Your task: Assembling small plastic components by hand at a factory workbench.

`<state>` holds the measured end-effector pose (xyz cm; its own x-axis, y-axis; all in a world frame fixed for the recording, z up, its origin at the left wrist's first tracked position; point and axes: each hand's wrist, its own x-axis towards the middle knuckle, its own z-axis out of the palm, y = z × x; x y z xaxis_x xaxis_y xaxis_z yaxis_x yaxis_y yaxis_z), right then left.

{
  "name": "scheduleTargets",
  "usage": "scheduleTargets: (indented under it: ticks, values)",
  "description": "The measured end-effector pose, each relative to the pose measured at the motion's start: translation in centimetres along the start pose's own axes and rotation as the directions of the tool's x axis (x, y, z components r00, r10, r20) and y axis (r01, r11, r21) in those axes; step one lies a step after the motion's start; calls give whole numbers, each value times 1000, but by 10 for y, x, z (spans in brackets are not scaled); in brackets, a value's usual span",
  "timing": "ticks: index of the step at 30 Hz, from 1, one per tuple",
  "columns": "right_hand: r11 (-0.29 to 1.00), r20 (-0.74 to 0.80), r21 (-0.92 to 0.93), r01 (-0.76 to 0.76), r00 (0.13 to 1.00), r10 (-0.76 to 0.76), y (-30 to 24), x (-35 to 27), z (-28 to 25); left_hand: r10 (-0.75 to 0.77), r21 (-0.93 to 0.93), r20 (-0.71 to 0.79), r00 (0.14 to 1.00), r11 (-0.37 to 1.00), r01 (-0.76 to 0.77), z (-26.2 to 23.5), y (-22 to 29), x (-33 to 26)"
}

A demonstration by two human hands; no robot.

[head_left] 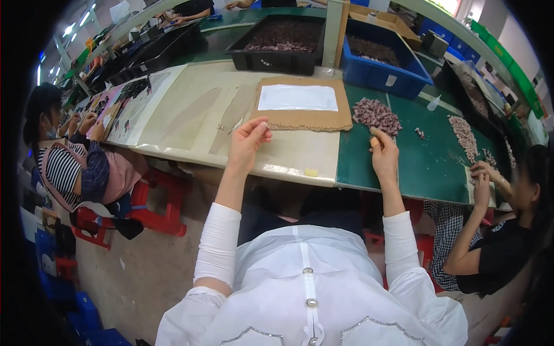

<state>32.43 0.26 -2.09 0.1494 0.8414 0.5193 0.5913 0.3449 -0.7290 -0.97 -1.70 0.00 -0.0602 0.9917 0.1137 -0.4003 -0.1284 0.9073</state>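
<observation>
My left hand (248,143) is over the pale table cover, by the lower left corner of a brown cardboard sheet (344,109). Its thumb and fingers press together; anything between them is too small to make out. On the cardboard lies a white rectangular sheet (298,97). My right hand (385,157) is at the near edge of a heap of small purplish-pink pieces (375,113) on the green tabletop. An orange cover wraps one of its fingertips. Those fingers are pinched together too, and what they hold cannot be made out.
Beyond the cardboard stand a black tub (274,63) and a blue tub (384,78), both with dark small pieces. A small white nozzle-tipped bottle (433,104) lies right of the heap. One person (75,150) works at left, another (502,230) at right beside paler pieces (463,137).
</observation>
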Motion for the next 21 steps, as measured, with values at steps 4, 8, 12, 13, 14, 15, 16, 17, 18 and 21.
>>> scheduleTargets:
  ticks: [4, 8, 12, 13, 14, 15, 16, 17, 18, 21]
  values:
    - [966, 45, 226, -127, 992, 120, -2, -1, -2, 55, 7, -68, 996, 998, -55, -14, 25, -11]
    - [954, 21, 228, -195, 981, 195, -3, -1, -4, 70, 26, -140, 988, 997, -67, -22, 48, -9]
    - [984, -48, 90, -151, 987, 156, -1, -1, -5, 76, -21, -194, 978, 996, -82, -32, 62, -10]
    - [984, -47, 95, -151, 987, 156, 0, -1, -5, 82, -39, -209, 975, 995, -92, -36, 65, -9]
    - [989, -72, 63, -135, 988, 139, 0, -1, -4, 85, -34, -211, 974, 995, -94, -41, 66, -10]
    - [992, -95, 30, -120, 988, 123, 0, -2, -4, 78, -29, -221, 972, 996, -87, -45, 66, -13]
    - [992, -90, 34, -122, 988, 124, -1, -3, -4, 70, -24, -233, 970, 997, -77, -46, 67, -15]
    - [991, -94, 27, -129, 987, 131, -3, -3, -4, 70, -20, -240, 968, 997, -76, -47, 68, -15]
    - [990, -98, 20, -137, 986, 138, -4, -3, -4, 70, -27, -246, 967, 997, -79, -47, 67, -15]
    - [984, -66, 64, -165, 983, 169, -2, -2, -7, 55, -33, -251, 966, 997, -65, -38, 62, -16]
